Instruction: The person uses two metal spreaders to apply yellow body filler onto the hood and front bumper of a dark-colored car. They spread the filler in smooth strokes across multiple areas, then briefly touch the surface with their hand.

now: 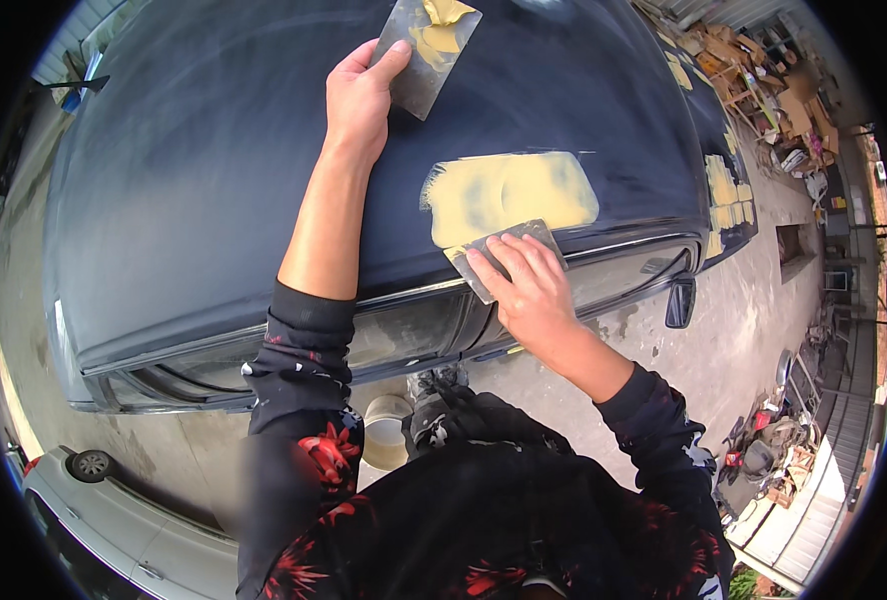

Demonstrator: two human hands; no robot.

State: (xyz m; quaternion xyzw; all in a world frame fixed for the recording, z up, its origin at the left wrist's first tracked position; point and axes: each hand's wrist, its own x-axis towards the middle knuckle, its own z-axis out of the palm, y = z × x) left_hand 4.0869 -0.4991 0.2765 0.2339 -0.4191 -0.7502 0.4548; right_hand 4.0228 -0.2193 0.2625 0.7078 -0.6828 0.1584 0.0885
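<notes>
My left hand [362,98] grips a flat grey metal plate [419,85] by its near edge, thumb on top. A lump of yellow filler paste [444,28] sits on that plate's far end. In my right hand [529,285] is a thin grey spreader [539,235], fingers laid over its face, its far edge at the near border of a yellow filler patch [514,195]. The patch is smeared over the dark car's roof [214,200], above the side windows, with darker areas showing through. A streak of yellow marks the spreader's left corner.
More yellow patches [726,195] cover the car's front end at right, near the side mirror [680,303]. A pale bucket [388,432] stands on the concrete by my legs. A silver car [134,530] is parked at lower left. Cardboard and clutter [779,90] lie at far right.
</notes>
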